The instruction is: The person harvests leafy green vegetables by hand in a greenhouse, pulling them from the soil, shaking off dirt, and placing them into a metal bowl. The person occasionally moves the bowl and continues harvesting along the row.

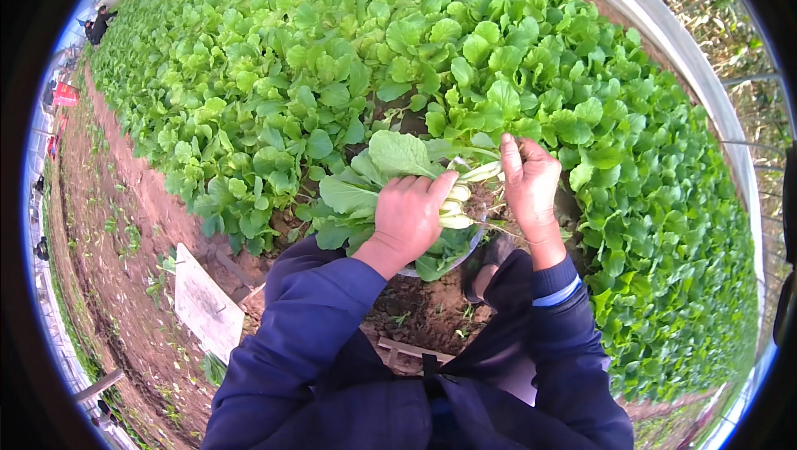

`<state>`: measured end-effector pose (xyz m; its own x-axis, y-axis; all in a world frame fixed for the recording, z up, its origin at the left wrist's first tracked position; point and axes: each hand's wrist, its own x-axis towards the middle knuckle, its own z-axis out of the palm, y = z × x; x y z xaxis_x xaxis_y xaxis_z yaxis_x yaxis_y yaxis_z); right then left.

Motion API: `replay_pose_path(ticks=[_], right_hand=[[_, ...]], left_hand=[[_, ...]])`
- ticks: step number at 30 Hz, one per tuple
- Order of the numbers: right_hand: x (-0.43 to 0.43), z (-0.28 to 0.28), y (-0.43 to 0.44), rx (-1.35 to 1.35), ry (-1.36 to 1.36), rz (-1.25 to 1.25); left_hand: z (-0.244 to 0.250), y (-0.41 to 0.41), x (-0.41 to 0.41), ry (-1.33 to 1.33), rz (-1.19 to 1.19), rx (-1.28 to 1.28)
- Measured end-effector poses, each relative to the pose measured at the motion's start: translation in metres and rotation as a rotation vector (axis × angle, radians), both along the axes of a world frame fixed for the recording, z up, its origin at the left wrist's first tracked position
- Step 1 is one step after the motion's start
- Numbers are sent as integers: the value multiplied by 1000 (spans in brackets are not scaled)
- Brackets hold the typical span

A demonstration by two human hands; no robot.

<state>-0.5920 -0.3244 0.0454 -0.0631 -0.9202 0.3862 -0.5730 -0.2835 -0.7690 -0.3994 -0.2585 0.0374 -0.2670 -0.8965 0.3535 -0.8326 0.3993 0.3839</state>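
Note:
My left hand point(411, 219) is closed around a bunch of leafy greens point(348, 193), with the pale stem bases and roots pointing right. My right hand point(529, 182) is just right of the bunch, thumb and forefinger pinched at a pale-stemmed plant point(482, 171) by the root end. Thin brown roots hang between the hands. Below the bunch, a clear plastic rim point(471, 247) surrounds more cut leaves point(445, 251) between my knees; most of that container is hidden.
Dense leafy green plants point(280, 70) grow ahead and to the right. A pale board point(207, 303) lies on bare soil at the left. A wooden stool edge point(414, 350) shows beneath me. Plastic sheeting point(691, 33) borders the bed. People in dark clothes point(98, 25) are far off at upper left.

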Motion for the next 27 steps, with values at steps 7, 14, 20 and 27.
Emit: replay_pose_path(ticks=[7,14,20,27], right_hand=[[-39,10,-19,40,-10,-218],[-14,5,-13,117,-9,228],[4,17,-5,203,-390,438],[6,15,-3,341,-302,517]], left_hand=[[13,-5,14,74,39,401],[34,-21,54,957,-79,827],[37,-21,52,1077,-98,933],[33,-22,43,920,-174,943]])
